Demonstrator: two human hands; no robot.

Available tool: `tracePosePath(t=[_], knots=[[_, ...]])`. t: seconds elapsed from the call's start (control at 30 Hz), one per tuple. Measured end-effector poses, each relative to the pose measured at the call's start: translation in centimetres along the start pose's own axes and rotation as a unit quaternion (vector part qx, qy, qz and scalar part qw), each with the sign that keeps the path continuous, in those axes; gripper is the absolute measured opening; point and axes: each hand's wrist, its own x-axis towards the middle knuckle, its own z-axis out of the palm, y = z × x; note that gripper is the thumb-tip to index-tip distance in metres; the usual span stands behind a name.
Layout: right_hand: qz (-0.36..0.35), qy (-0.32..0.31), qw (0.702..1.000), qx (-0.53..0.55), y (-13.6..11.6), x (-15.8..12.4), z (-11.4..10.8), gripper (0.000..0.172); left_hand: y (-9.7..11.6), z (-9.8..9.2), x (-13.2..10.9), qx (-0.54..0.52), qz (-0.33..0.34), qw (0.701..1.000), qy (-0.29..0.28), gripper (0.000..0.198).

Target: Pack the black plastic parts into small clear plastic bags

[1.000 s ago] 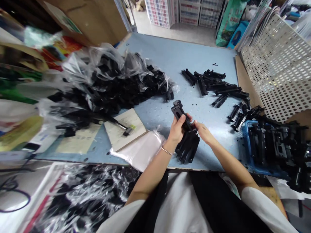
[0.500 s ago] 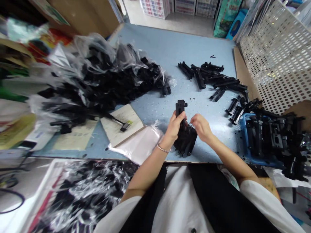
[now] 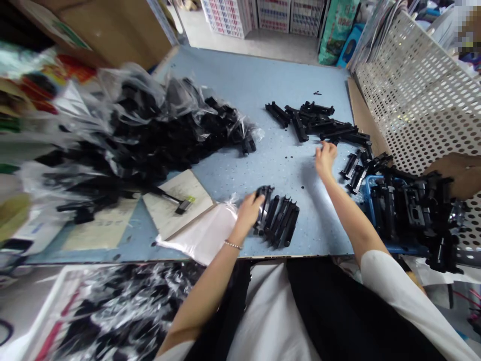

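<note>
The pale blue tabletop (image 3: 263, 82) lies bare between both hands' fingers. A plastic-wrapped heap of black parts (image 3: 161, 130) crowds in left of them. The right hand (image 3: 325, 156) touches scattered black plastic bars (image 3: 319, 123), and whether its fingers grip one cannot be told. The left hand (image 3: 248, 210) clasps a row of black plastic bars (image 3: 281, 226) at the near edge.

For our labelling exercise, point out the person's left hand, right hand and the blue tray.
left hand (image 3: 248, 210): head view, back of the hand.
right hand (image 3: 325, 157): head view, back of the hand.
blue tray (image 3: 369, 201): head view, its left wall.
</note>
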Motion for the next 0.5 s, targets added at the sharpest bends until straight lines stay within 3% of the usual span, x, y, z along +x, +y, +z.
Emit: tracePosePath(t=[0.1,0.23,0.33,0.4,0.5], knots=[[0.075,0.06,0.995,0.011,2.4,3.6,-0.5,0.031,-1.2,2.0,-2.3,0.051,0.03,0.998,0.009,0.046],[0.111,0.063,0.99,0.054,5.0,2.9,-1.8,0.034,-0.2,3.7,-4.0,0.128,0.08,0.988,0.043,0.056],[0.121,0.03,0.987,0.099,5.3,-1.3,-2.6,0.032,2.3,4.2,-3.7,0.089,0.132,0.986,0.044,0.057],[0.114,-0.001,0.985,0.132,4.3,-5.8,-3.0,0.04,4.6,5.0,-3.1,-0.015,0.146,0.989,-0.007,0.058],[0.049,-0.077,0.975,0.201,1.4,-12.6,-4.1,0.04,8.1,6.6,-2.3,-0.243,0.078,0.961,-0.106,0.065]])
